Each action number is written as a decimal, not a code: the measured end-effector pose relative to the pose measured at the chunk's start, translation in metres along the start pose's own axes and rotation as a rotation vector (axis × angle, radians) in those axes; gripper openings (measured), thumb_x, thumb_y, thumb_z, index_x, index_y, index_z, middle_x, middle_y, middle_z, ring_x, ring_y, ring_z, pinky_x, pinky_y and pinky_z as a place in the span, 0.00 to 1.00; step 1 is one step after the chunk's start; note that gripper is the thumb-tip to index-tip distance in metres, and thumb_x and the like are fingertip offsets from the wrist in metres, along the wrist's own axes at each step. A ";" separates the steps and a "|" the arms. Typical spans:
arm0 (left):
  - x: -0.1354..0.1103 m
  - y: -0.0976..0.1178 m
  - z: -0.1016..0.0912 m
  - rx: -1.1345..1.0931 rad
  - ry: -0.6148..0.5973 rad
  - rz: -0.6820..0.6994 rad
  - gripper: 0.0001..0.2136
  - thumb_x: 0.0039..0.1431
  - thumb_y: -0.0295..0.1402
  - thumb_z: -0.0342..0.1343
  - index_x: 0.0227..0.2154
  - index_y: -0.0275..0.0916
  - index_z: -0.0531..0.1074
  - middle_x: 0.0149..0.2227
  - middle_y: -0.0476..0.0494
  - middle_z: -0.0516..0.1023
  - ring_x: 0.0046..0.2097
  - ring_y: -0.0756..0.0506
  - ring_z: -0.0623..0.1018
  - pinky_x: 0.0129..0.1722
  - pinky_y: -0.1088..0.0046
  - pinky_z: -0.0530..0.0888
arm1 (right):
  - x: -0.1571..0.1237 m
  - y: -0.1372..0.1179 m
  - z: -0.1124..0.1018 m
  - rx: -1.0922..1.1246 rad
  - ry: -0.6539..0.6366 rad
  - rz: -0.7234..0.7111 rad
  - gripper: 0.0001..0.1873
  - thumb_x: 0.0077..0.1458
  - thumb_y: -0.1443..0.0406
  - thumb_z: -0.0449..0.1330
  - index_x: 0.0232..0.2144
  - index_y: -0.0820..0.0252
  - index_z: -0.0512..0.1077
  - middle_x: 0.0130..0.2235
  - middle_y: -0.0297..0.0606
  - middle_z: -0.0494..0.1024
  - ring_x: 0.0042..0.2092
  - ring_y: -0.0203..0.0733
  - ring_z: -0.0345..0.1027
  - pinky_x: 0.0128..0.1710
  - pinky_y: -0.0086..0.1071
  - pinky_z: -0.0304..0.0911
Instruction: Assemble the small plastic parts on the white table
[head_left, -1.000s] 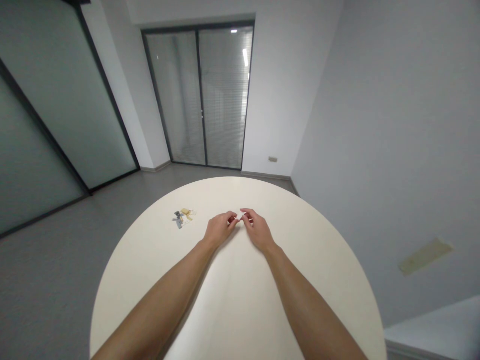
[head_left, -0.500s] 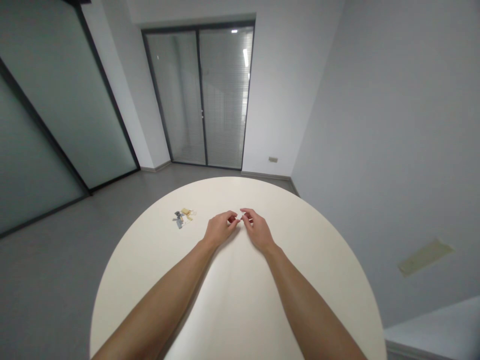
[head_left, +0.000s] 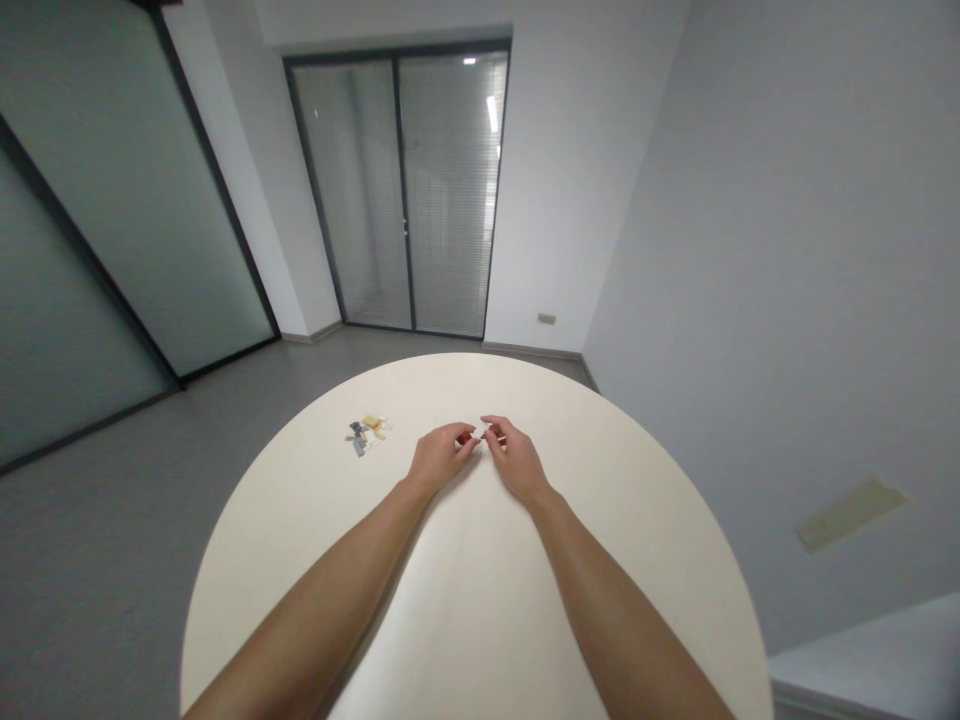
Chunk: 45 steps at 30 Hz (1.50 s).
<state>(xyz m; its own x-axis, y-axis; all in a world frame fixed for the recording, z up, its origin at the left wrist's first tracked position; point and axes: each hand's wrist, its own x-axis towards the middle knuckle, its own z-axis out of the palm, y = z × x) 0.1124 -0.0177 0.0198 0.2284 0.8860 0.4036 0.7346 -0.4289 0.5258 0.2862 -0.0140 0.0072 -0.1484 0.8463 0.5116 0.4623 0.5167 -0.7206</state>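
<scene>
My left hand (head_left: pixel 439 455) and my right hand (head_left: pixel 514 458) rest close together near the middle of a round cream table (head_left: pixel 615 560). Their fingertips meet in a pinch around something tiny between them, too small to name. A small heap of grey, yellow and pale pieces (head_left: pixel 367 434) lies on the table, to the left of my left hand and apart from it.
The table's far edge curves just beyond my hands. Grey floor surrounds it, with frosted glass doors (head_left: pixel 405 190) at the back, glass partitions on the left and a plain wall on the right.
</scene>
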 end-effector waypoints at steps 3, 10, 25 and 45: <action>0.000 0.001 -0.001 0.008 -0.008 -0.003 0.11 0.63 0.39 0.53 0.42 0.44 0.77 0.39 0.48 0.82 0.39 0.47 0.78 0.39 0.72 0.70 | 0.000 -0.001 -0.001 0.005 -0.004 0.003 0.16 0.63 0.61 0.51 0.51 0.53 0.70 0.40 0.36 0.78 0.37 0.38 0.72 0.39 0.32 0.66; -0.001 0.005 -0.003 0.010 -0.018 -0.021 0.11 0.63 0.39 0.52 0.40 0.44 0.77 0.38 0.48 0.82 0.38 0.47 0.78 0.39 0.72 0.70 | 0.000 0.000 0.000 0.011 -0.002 0.002 0.16 0.63 0.61 0.51 0.51 0.53 0.70 0.40 0.36 0.79 0.38 0.38 0.72 0.40 0.32 0.66; 0.000 0.004 -0.003 0.041 -0.045 -0.023 0.12 0.63 0.41 0.51 0.39 0.44 0.78 0.38 0.47 0.82 0.39 0.46 0.78 0.39 0.72 0.70 | 0.000 0.004 0.001 0.005 -0.015 0.006 0.17 0.63 0.61 0.51 0.52 0.53 0.70 0.40 0.37 0.79 0.38 0.39 0.72 0.40 0.33 0.67; 0.001 0.001 -0.001 0.085 -0.038 0.001 0.13 0.65 0.43 0.50 0.37 0.44 0.78 0.36 0.47 0.82 0.36 0.47 0.78 0.36 0.73 0.68 | -0.001 0.003 0.002 0.019 -0.025 0.015 0.17 0.61 0.62 0.53 0.52 0.53 0.68 0.40 0.35 0.77 0.38 0.39 0.72 0.39 0.33 0.67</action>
<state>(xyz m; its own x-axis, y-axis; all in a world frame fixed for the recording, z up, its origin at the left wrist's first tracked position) 0.1129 -0.0176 0.0210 0.2520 0.8925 0.3742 0.7854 -0.4145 0.4597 0.2856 -0.0132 0.0034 -0.1638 0.8566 0.4893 0.4476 0.5065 -0.7369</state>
